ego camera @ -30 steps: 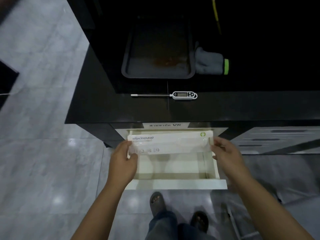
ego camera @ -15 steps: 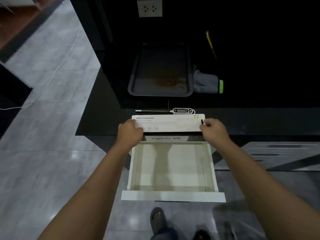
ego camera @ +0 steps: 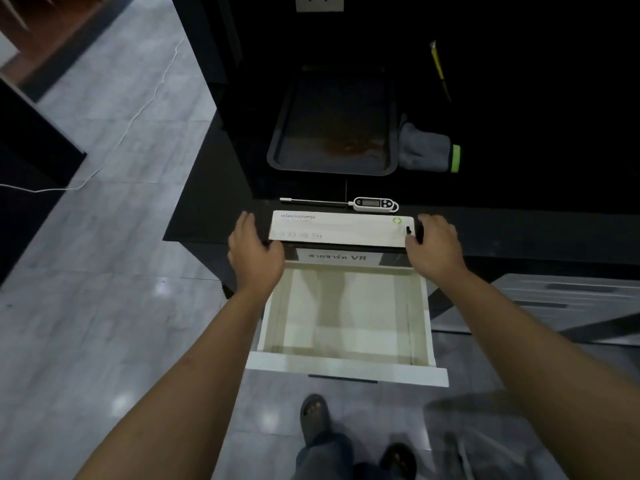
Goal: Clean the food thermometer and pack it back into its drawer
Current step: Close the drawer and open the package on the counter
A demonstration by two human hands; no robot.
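On the surface edge, above the open drawer: white box lies flat, long side running left to right, parallel to the surface's front edge.

Thermometer position: food thermometer lies on the black surface just beyond the box, apart from it by a narrow dark strip.

Thermometer axis: left to right; probe tip points left, display head at the right end.

Direction from hands: forward of both, past the far long edge of the box.

Left hand: left hand sits at the box's left end, fingers spread and loose, not clamped on anything; it appears just clear of the box, though contact at the thumb cannot be ruled out from this angle.

Right hand: right hand rests at the box's right end, fingers curled over that end and touching it; whether it grips or merely rests cannot be told.

Nearer hand: the right is judged nearer the display head, the natural place to pick the thermometer up; the left is nearer the probe tip.

Drawer: white drawer stands pulled out below the surface, nothing seen inside.

Cleaning material: grey cloth lies further back, beside a dark tray, on the right-hand side.

Step judged in hand: box set down; cleaning not yet begun, so a forward reach with the right hand looks the likely call.
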